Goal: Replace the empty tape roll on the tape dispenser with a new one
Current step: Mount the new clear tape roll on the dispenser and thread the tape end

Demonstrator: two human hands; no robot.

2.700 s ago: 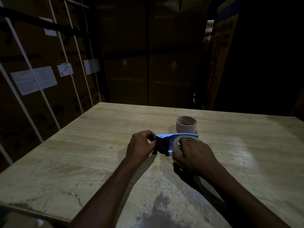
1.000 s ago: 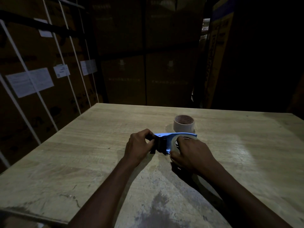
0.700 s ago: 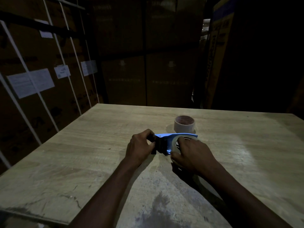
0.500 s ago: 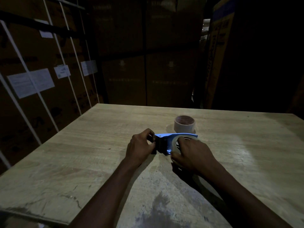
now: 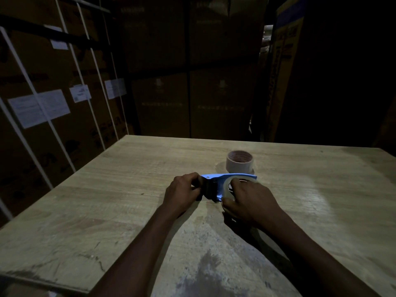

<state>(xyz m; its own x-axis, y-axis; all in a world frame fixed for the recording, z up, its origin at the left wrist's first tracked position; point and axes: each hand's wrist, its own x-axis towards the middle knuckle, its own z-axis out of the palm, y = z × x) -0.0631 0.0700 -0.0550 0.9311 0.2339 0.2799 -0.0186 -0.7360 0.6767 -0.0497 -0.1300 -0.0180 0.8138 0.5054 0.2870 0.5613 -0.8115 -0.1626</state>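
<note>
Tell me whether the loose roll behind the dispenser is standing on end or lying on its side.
On end: the roll rests on the table, its open core facing up.

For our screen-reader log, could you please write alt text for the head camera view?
Two hands work a blue tape dispenser on a wooden table: the left hand grips its black end, the right hand holds its clear tape roll. A separate roll stands behind; dim stacked boxes beyond.

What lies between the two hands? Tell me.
In the head view, the blue tape dispenser spans the gap: left hand grips its dark end, right hand its clear tape roll.
</note>
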